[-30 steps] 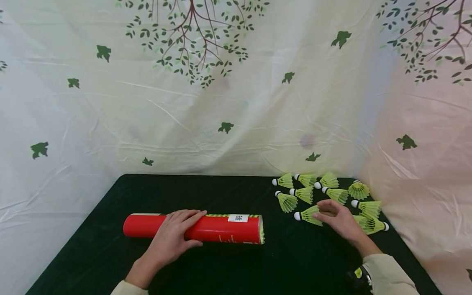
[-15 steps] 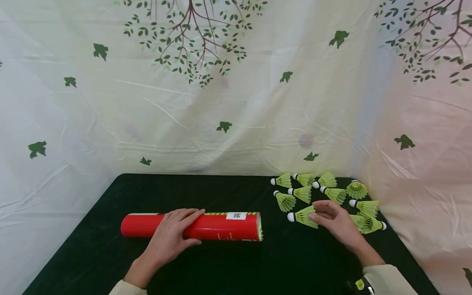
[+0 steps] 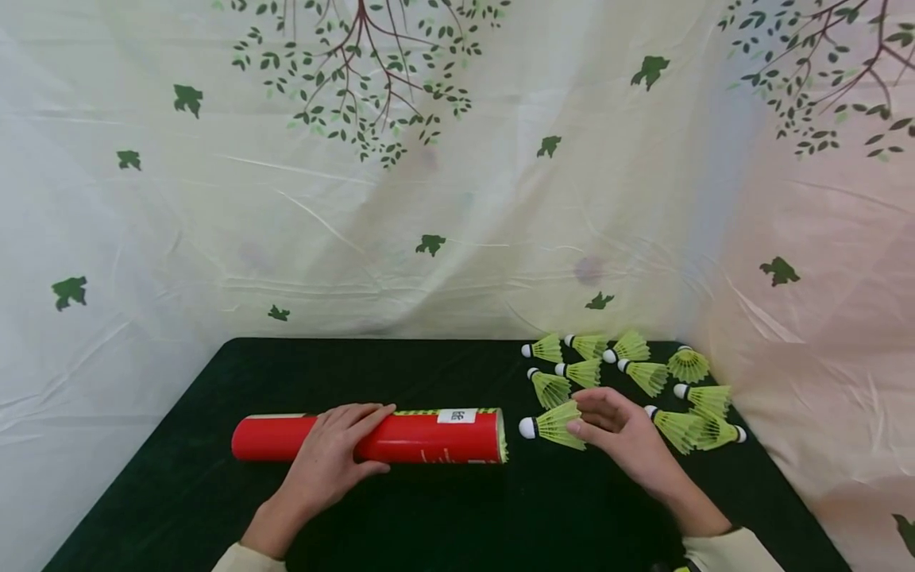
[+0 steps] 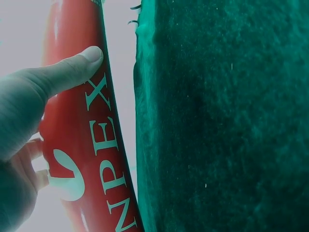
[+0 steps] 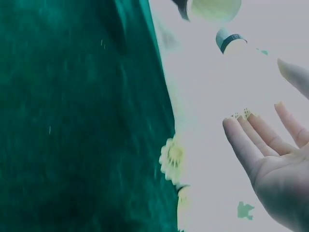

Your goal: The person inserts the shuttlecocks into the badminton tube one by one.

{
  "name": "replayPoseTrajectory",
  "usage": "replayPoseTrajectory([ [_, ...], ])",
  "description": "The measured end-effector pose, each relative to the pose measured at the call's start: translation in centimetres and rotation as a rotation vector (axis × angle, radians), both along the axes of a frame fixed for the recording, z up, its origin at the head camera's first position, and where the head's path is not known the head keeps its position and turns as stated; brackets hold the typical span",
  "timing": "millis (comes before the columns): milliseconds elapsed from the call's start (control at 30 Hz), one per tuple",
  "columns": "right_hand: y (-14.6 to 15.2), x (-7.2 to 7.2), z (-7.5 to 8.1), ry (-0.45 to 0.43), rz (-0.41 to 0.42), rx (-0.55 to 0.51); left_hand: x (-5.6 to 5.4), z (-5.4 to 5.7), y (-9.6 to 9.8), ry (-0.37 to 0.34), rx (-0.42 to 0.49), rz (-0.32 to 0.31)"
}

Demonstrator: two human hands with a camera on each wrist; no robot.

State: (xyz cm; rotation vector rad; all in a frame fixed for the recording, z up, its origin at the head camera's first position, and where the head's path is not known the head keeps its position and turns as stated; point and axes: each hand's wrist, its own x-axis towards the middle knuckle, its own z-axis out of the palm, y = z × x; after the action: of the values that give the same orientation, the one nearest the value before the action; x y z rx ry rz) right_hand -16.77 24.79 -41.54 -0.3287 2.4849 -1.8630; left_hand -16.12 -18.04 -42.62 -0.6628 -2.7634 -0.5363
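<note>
L hand [image 3: 331, 453] is clamped on the red tube [image 3: 439, 442] approx. mid-length, thumb on the 6 o'clock side, other fingers over the top. Tube lies on the dk grn surface [image 3: 572, 508], approx. 7 o'clock in head view, axis 9-to-3; mouth at the 3 o'clock end, w/ a yel-grn fringe [image 3: 504, 451] showing. White label [image 3: 456, 416] nr the mouth.

R hand [image 3: 623, 445] pinches a yel-grn shuttle [image 3: 556, 424] by the skirt, thumb vs. fingers. Shuttle is at 3 o'clock from the tube, white cork pointing to 9, just beside the mouth, apart from it. Can't tell if it touches the surface.

Ten other shuttles [image 3: 582, 372] lie approx. 12 to 3 o'clock from the held one, some overlapping in view, most corks twd 9-11; one at 3 points its cork to 3.

L wrist view: tube runs 11 to 7, hand at 9, thumb on red wall, letters "NPEX" readable. R wrist view: hand at 4; washed out, skirt mostly lost in glare, cork w/ dk band betw. 1 and 2.

Pale cloth [image 3: 343, 238] w/ grn birds + branches at 12, behind surface. Pale cuffs [image 3: 729, 550] at 7 and 4.
</note>
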Motion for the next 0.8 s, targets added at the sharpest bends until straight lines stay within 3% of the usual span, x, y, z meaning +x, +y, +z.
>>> replayPoseTrajectory([
  [200, -2.0, 0.6, 0.5, 0.014, 0.055, -0.038, 0.0, 0.0, 0.0, 0.000, 0.000, 0.006],
  [800, -6.8, 1.4, 0.7, -0.057, 0.101, -0.100, 0.2, 0.0, 0.0, 0.004, 0.011, 0.007],
])
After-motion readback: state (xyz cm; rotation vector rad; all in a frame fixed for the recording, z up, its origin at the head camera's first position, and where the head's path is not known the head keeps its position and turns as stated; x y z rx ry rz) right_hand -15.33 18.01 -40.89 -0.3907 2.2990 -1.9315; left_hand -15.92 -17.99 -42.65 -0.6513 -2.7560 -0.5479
